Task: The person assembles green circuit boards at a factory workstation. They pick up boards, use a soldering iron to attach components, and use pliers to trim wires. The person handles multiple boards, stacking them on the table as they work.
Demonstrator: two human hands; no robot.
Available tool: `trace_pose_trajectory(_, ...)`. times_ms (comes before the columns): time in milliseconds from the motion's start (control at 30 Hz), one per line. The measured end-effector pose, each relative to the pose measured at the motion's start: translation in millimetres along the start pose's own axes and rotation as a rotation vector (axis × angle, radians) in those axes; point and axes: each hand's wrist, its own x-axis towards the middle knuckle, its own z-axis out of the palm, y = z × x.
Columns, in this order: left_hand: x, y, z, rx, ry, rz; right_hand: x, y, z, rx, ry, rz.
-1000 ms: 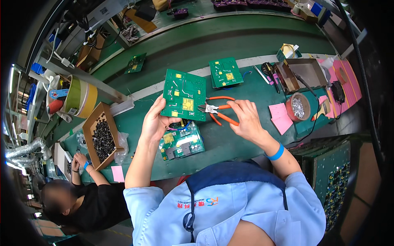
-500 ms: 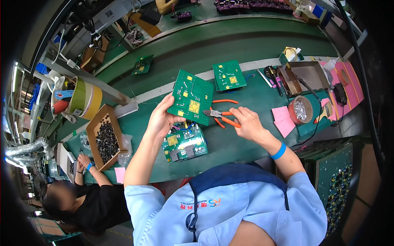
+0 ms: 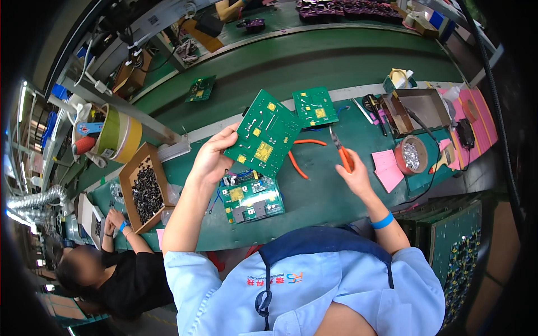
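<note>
My left hand (image 3: pixel 212 158) is closed on the left edge of a green circuit board (image 3: pixel 274 126), which is tilted above the table. My right hand (image 3: pixel 357 178) grips orange-handled cutters (image 3: pixel 346 159), their jaws pointing away from me and apart from the board. Below the held board, a second green circuit board (image 3: pixel 269 193) with tall components and wires lies on the table. Another orange-handled tool (image 3: pixel 298 166) lies beside it, its head hidden under the held board. Farther back rests a third circuit board (image 3: pixel 325 115).
An open cardboard box (image 3: pixel 162 187) of small dark parts stands left, near a seated co-worker (image 3: pixel 131 280). On the right are pink notes (image 3: pixel 386 168), a round tub of silvery bits (image 3: pixel 402 162), a brush (image 3: pixel 440 159) and a shallow tray (image 3: pixel 428 106). Another board (image 3: pixel 200 88) lies at the back.
My right hand has drawn the cutters away from the held board to the right and turned their jaws away from me. My left hand has rotated the board and shifted it slightly.
</note>
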Motion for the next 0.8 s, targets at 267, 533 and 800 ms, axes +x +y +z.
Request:
trace_pose_trajectory(267,-25.9,7.3,-31.3,-0.261,-0.028,0.034,-25.4,62.6,-26.6,-0.793,0.171,0.014)
trace_pose_trajectory(533,-40.1,8.2,-43.8,-0.257,0.025,0.044,0.1,2.0,-9.1,-0.165,-0.037,-0.115)
trace_pose_trajectory(800,-81.3,17.6,-3.2,0.700,0.025,0.410,33.8,-119.0,33.5,1.077,-0.742,0.341)
